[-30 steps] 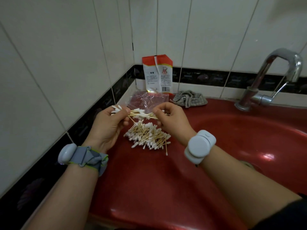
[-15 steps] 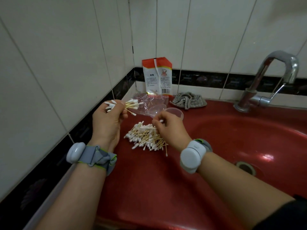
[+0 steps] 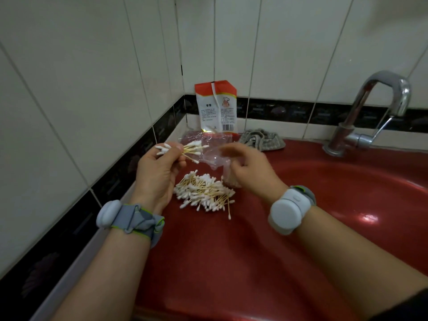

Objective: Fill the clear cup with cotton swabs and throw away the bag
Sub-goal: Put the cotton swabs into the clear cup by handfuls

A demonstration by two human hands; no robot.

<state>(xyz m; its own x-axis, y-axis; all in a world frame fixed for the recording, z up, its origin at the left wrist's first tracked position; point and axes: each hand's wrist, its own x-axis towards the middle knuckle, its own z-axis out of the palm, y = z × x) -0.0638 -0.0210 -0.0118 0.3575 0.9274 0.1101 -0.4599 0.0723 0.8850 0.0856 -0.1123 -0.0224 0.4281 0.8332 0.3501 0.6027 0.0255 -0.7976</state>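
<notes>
On the glossy red moulded sink surround [image 3: 208, 262] the crumpled clear plastic bag [image 3: 203, 141] lies behind the small clear plastic cup [image 3: 229, 179], which the blurred right hand [image 3: 250, 169] seems to grasp, though I cannot tell, so it may tip while the left hand [image 3: 157, 172] pinches a wooden-stemmed cotton swab bundle [image 3: 185, 150] above the loose swab pile [image 3: 205, 193].

Right hand [image 3: 249, 169] lifted off swab pile [image 3: 205, 193], now beside clear cup [image 3: 230, 179].

Left hand [image 3: 159, 167] raised, palm up, fingers curled in a tight grip; right hand [image 3: 249, 169] beside it, fingers loosely curled, blurred.
</notes>
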